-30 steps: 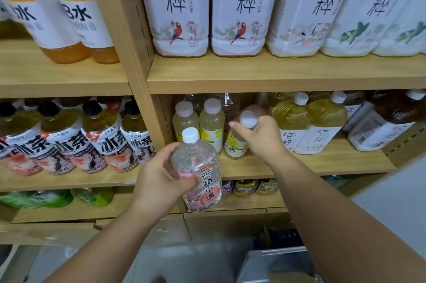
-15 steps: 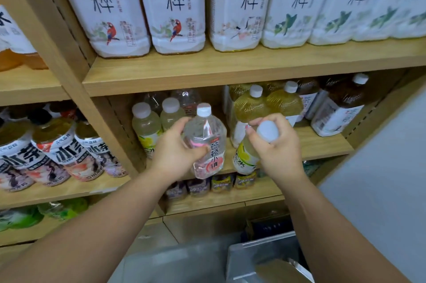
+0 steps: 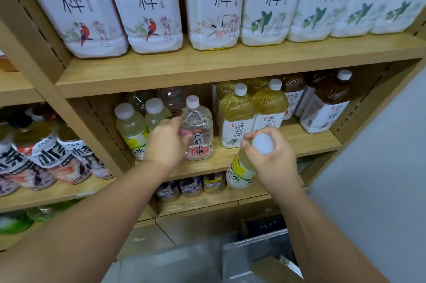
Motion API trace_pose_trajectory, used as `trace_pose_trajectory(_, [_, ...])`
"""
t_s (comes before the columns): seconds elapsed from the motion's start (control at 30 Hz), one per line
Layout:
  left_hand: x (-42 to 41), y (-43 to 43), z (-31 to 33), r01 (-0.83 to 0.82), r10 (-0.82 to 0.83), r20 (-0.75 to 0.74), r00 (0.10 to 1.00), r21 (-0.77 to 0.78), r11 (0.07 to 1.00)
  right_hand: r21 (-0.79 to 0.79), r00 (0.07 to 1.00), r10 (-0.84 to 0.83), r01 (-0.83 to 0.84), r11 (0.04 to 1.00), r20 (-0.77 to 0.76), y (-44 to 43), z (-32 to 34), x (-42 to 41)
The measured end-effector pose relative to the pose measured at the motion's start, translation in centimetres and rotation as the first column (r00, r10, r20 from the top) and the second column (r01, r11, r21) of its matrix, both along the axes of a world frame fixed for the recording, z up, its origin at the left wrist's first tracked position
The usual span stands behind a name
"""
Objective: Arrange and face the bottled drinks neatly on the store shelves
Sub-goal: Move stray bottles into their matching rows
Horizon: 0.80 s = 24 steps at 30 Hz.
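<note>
A clear water bottle [image 3: 198, 131] with a pink label stands on the middle shelf [image 3: 299, 142]. My left hand [image 3: 167, 142] holds its left side. My right hand [image 3: 274, 155] grips the white-capped neck of a pale lemon drink bottle [image 3: 242, 169], which hangs tilted in front of the shelf edge. Two matching lemon bottles [image 3: 132, 125] stand at the shelf's left end, beside the water bottle.
Yellow tea bottles [image 3: 237, 118] and dark tea bottles [image 3: 327, 107] fill the shelf's right part. Large white tea jugs [image 3: 212, 3] line the shelf above. Black-capped bottles [image 3: 53, 151] sit in the left bay. Small packs [image 3: 191, 187] sit below. A grey wall [image 3: 380, 167] stands at right.
My left hand has carried the clear water bottle up onto the middle shelf and set it upright. My right hand has pulled the lemon bottle off the shelf, down and to the right.
</note>
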<state>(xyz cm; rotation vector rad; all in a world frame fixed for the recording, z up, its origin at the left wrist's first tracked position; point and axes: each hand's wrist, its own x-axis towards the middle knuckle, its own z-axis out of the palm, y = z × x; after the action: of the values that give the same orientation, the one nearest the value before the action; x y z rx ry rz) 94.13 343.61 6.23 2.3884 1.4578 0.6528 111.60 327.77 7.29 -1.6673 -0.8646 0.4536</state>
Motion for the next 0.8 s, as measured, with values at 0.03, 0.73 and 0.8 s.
trace_pose_trajectory(0.03, [-0.5,-0.2,0.1,0.017,-0.017,0.009,1.0,0.027,0.999,0.0,1.0,0.005,-0.005,1.0,-0.001,0.2,0.0,-0.2])
trace_pose_trajectory(0.73, [-2.3,3.0,5.2,-0.133,0.117,-0.192,0.974,-0.072,0.989,-0.009,0.992,0.127,-0.127,0.992,-0.019,0.9,0.8,-3.1])
trace_pose_trajectory(0.8, [-3.1,1.6,5.2,-0.089,0.086,-0.123,0.989,-0.022,0.996,-0.007,0.989,0.146,-0.146,0.989,-0.024,0.7,1.1,-3.1])
